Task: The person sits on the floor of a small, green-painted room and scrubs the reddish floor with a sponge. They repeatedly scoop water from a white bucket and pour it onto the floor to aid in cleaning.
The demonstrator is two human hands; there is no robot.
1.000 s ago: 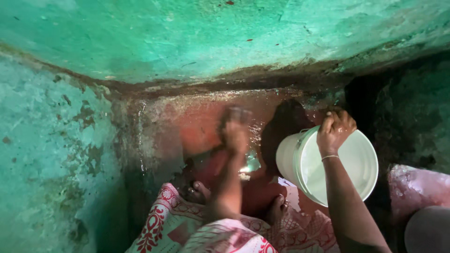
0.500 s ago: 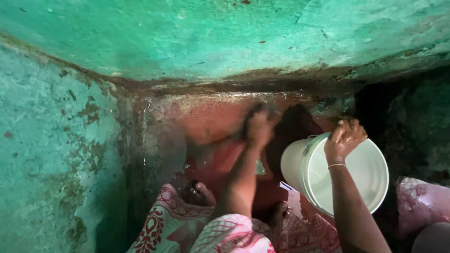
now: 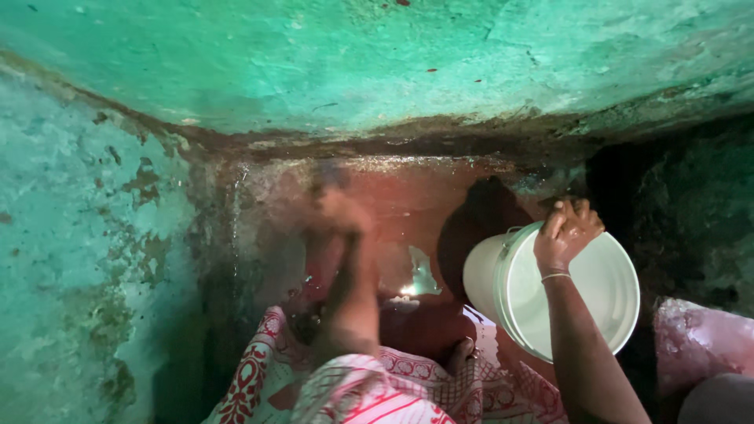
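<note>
Where the light is dim, the lines below keep to what shows.

Right hand: closed over the far rim of a white bucket, fingers curled on the edge, a thin bangle at the wrist.
Bucket: on the right, tipped on its side so its open mouth faces the camera, low over the wet floor and touching the hand only at the rim.
Left hand: blurred, low over the floor left of the bucket and well apart from it; I cannot tell how far open it is, and it may hold something, but that does not show.
Floor: reddish, wet and shiny, with a bright glint of water near the middle.
Walls: green, patchy and stained, meeting in a corner at the far left.
Cloth: red and white patterned, at the near edge, over the person's knees.
Foot: toes showing just beside the near side of the bucket.
</note>
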